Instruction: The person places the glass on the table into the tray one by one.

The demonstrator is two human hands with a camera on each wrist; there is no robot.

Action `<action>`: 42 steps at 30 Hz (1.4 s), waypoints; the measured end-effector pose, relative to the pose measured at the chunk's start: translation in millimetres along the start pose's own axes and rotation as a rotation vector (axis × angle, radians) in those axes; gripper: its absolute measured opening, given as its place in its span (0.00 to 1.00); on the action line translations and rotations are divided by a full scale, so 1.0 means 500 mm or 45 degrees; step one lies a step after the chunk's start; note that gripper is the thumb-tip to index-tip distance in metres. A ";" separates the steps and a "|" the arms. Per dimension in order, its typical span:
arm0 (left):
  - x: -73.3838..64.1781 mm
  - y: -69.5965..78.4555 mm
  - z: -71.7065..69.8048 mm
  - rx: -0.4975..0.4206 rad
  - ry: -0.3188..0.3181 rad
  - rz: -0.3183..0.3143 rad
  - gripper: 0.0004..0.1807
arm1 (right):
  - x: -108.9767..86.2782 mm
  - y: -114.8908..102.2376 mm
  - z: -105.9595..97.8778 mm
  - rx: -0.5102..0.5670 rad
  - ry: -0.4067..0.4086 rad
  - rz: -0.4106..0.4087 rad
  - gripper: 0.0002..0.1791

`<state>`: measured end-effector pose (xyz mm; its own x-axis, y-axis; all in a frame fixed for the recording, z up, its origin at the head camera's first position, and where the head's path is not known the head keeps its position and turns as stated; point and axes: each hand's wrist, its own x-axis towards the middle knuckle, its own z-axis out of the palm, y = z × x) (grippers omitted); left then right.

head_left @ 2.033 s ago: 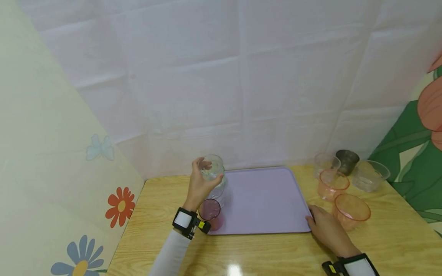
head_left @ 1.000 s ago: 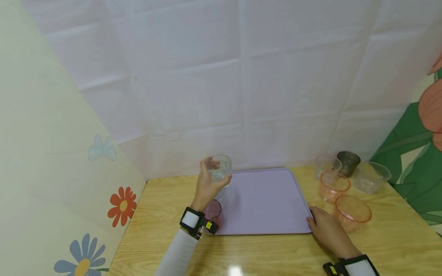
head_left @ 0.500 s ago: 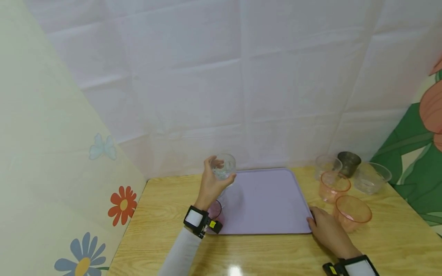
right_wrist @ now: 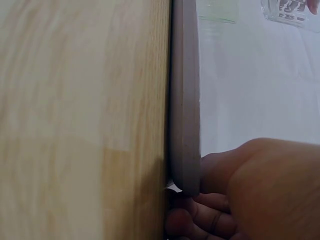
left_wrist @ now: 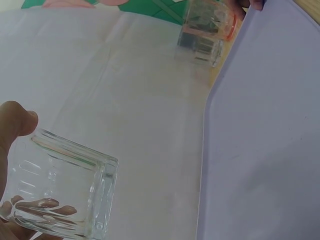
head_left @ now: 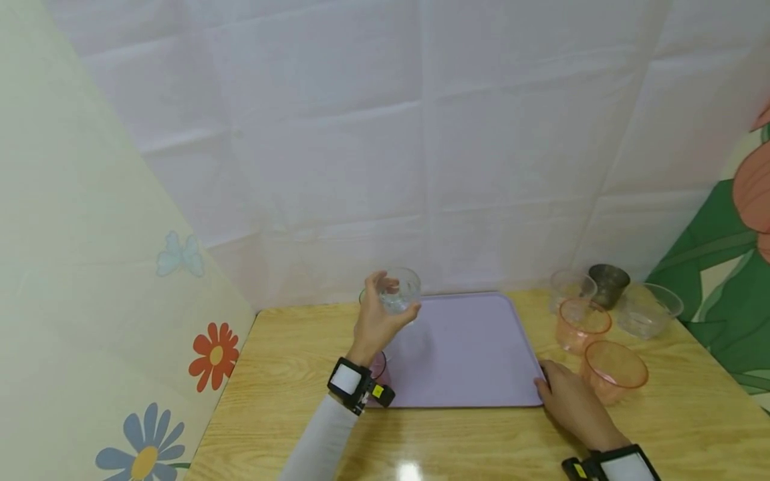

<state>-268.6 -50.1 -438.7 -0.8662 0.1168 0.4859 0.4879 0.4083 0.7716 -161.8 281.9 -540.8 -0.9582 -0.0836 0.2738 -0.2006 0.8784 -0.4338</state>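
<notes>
My left hand [head_left: 379, 326] holds a clear glass [head_left: 404, 297] by its sides, thumb and fingers around it, raised over the left back part of a lilac tray [head_left: 475, 354]. The left wrist view shows this thick-based glass [left_wrist: 65, 187] tilted on its side in that view. At the tray's front right, my right hand [head_left: 574, 404] grips the edge; in the right wrist view the thumb lies over the rim [right_wrist: 186, 100] and fingers curl below. A purple cup [head_left: 379, 366] stands on the tray's left end, partly hidden by my left wrist. A greenish cup [right_wrist: 218, 11] shows in the right wrist view.
Right of the tray on the wooden table [head_left: 451, 444] stand an orange cup [head_left: 579, 334], an orange bowl [head_left: 610, 384], a clear cup [head_left: 559, 290], a dark grey cup [head_left: 609, 287] and a clear bowl [head_left: 644, 319]. A white cloth [head_left: 337, 167] hangs behind the tray.
My left hand has carried the clear glass to the right, away from the tray's left edge. The wrist now covers more of the purple cup. My right hand stays at the tray's edge.
</notes>
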 end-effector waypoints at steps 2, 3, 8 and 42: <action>0.000 0.001 0.005 0.013 -0.007 -0.003 0.50 | -0.001 0.001 0.000 0.000 0.006 0.002 0.18; 0.000 0.001 0.008 0.014 -0.007 0.002 0.50 | -0.002 0.001 0.001 -0.002 0.006 0.003 0.18; 0.004 0.000 0.022 -0.021 -0.010 0.046 0.49 | -0.002 0.005 0.004 0.000 0.009 -0.001 0.18; 0.009 0.002 0.089 -0.017 -0.027 0.020 0.49 | -0.001 0.006 0.004 -0.011 0.009 -0.016 0.17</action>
<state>-277.1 -8.9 -454.0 -0.8606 0.1423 0.4890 0.5024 0.3940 0.7696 -162.1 283.6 -543.7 -0.9541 -0.0915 0.2850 -0.2107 0.8815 -0.4226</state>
